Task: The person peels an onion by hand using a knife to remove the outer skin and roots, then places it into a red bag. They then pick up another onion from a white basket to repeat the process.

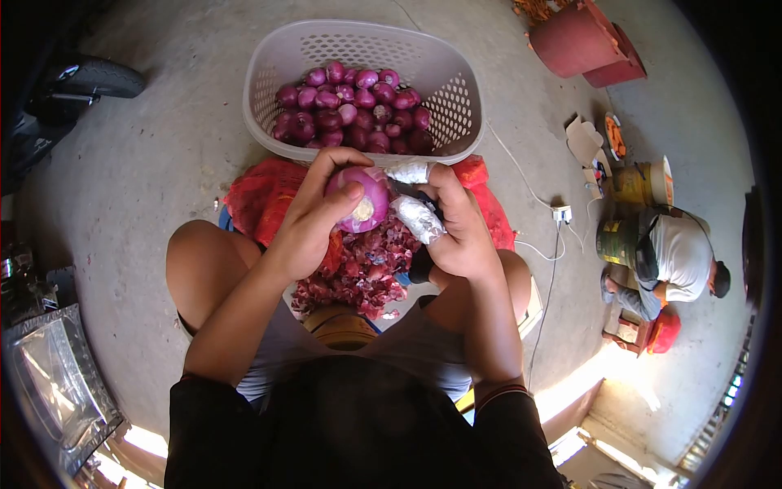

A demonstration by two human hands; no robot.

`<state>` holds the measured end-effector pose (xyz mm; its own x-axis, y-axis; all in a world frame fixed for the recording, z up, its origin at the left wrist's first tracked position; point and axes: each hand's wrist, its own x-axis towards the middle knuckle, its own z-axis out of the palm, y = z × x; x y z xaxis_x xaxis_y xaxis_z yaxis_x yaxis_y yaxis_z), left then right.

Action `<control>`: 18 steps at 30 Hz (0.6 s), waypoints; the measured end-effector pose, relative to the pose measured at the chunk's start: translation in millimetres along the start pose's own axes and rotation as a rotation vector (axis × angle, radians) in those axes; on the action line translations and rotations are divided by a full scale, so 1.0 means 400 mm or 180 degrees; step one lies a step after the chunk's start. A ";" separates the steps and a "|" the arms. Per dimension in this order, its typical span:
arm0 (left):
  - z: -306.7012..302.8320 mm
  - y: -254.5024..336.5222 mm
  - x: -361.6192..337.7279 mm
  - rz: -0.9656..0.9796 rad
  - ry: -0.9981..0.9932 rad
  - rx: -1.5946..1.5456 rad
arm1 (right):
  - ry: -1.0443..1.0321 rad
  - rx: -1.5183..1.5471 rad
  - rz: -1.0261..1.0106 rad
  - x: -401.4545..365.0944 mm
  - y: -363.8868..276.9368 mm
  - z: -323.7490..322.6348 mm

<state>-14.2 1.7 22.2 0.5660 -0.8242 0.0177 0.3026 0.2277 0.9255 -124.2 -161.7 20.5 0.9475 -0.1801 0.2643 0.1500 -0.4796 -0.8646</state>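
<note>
My left hand [303, 224] is closed around a peeled-looking red onion [358, 204], its pale root end facing me. Against the onion's right side is my right hand [464, 232], with silver foil [418, 218] wrapped over its thumb and a finger. Something dark shows between those wrapped digits, too hidden to name. Below both hands lies a heap of red onion skins [358, 269]. A red mesh sack [265, 200] spreads between and beyond my knees. Just past my hands, a grey perforated plastic basket [269, 81] holds several shiny purple onions [350, 114].
A white cable runs to a socket block [562, 213] on the concrete floor at right. Farther right, a person [680, 257] bends beside a yellow bucket [639, 183]. Red tubs [574, 41] stand at upper right; a motorbike wheel [102, 77] is at upper left.
</note>
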 end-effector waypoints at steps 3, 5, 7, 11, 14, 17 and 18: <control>0.000 0.001 -0.001 0.0158 0.0012 -0.0232 | 0.0095 0.0223 0.0084 0.003 0.012 0.002; -0.007 -0.002 -0.001 0.0190 0.0038 -0.0367 | 0.0155 0.0395 0.0059 0.008 -0.002 0.000; -0.014 -0.006 0.001 0.0152 0.0078 -0.0405 | 0.0015 0.0240 -0.0010 -0.001 0.000 -0.012; -0.011 -0.004 -0.001 0.0100 0.0051 -0.0452 | -0.0380 0.0033 0.0204 -0.006 -0.036 -0.008; -0.003 -0.005 -0.001 0.0113 0.0083 -0.0217 | -0.0397 -0.0079 0.0051 0.000 -0.030 0.001; 0.000 -0.002 -0.001 0.0125 0.0100 0.0079 | -0.0411 -0.0132 0.0122 0.001 -0.027 0.000; -0.003 -0.006 -0.001 0.0150 0.0097 0.0080 | -0.0455 -0.0154 0.0122 0.001 -0.029 -0.001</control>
<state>-14.2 2.2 19.6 0.6025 -0.7965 0.0504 0.2559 0.2526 0.9331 -125.6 -156.7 30.9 0.9833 -0.0767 0.1652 0.1026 -0.5162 -0.8503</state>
